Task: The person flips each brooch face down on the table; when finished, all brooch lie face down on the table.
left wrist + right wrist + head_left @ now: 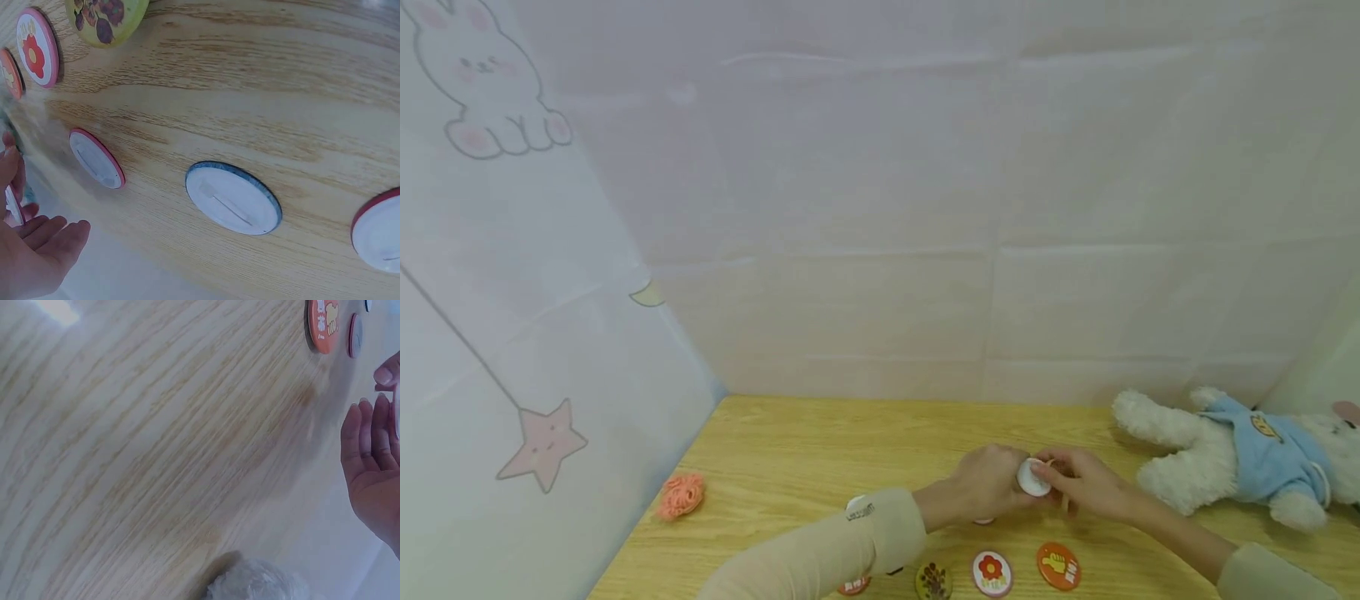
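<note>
In the head view, a round button badge is held up between the two hands, its white back showing. My left hand grips it from the left. From the other side, my right hand has its thumb on the white back and its fingers bent at the rim. The pin on this badge is too small to make out. Below the hands lie an orange thumbs-up badge, a red-flower badge and a sunflower badge. A badge with a blue rim lies face down in the left wrist view.
Face down beside it lie a pink-rimmed badge and a red-rimmed badge. A plush toy in a blue top lies at the right. A coral fluffy bundle sits at the table's left edge. Crumpled clear plastic appears in the right wrist view.
</note>
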`<state>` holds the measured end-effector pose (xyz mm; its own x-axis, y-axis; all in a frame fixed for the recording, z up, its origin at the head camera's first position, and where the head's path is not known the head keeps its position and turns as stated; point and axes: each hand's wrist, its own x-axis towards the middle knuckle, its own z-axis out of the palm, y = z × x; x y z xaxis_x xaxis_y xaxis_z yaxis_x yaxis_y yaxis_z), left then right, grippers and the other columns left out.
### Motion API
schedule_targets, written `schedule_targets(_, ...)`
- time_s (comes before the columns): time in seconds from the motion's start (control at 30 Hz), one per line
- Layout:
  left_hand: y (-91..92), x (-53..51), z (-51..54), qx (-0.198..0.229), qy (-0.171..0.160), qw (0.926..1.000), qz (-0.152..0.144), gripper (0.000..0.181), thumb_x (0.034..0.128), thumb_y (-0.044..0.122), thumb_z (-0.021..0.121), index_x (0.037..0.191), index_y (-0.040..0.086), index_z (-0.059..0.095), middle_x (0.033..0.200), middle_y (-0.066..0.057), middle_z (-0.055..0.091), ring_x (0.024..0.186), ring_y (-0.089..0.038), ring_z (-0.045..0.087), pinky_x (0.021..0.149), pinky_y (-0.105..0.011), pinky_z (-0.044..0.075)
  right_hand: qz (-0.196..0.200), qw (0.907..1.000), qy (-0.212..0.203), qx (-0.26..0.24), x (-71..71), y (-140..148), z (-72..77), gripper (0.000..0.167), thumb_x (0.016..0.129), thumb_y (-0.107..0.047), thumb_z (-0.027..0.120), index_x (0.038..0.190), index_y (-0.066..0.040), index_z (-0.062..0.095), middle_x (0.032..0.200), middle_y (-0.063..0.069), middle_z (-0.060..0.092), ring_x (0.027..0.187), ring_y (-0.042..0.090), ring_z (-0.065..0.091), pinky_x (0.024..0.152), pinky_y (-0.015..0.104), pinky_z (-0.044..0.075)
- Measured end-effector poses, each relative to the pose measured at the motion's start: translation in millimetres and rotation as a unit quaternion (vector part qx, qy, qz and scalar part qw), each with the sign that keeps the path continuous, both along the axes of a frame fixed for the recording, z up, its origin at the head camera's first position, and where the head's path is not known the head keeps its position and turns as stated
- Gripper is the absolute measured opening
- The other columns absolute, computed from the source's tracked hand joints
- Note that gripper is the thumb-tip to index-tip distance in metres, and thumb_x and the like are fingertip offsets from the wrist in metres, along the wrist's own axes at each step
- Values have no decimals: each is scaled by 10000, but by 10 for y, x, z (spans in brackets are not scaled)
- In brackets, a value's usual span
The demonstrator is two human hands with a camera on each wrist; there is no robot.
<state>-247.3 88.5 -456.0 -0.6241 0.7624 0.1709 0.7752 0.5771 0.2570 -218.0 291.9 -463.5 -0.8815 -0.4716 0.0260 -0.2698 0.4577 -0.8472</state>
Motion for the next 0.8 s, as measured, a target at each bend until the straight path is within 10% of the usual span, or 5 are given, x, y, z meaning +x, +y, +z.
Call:
schedule_targets(0.33, 77, 0, 8, -748, -28, 9967, 324, 384, 766, 481, 796, 975, 173, 706, 824, 112, 675, 687, 31, 571, 539, -141, 452, 641, 9899, 1204, 395, 50, 58, 26, 575, 827, -241, 784, 1266, 49, 553, 824, -52, 655, 595, 57, 597, 519, 265, 526)
schedule_targets(0.67, 109, 14, 3, -962, -380, 9946, 85, 483, 686, 533, 810, 986, 175, 687, 826, 127, 664, 693, 35, 568, 547, -139, 441, 358, 9385, 2566, 2280, 121, 40, 36, 405, 832, -389, 769, 1129, -127, 681, 959, -96, 679, 795, 46, 615, 631, 249, 523)
schedule_targets(0.8, 108, 16, -12, -1026, -190, 9945, -55, 613, 708, 591, 774, 1117, 153, 648, 1002, 89, 663, 865, -12, 613, 649, -162, 498, 298, 9315, 2549, 2579, 121, 60, 44, 390, 821, -434, 767, 1073, -142, 707, 990, -72, 685, 860, 119, 649, 699, 323, 554)
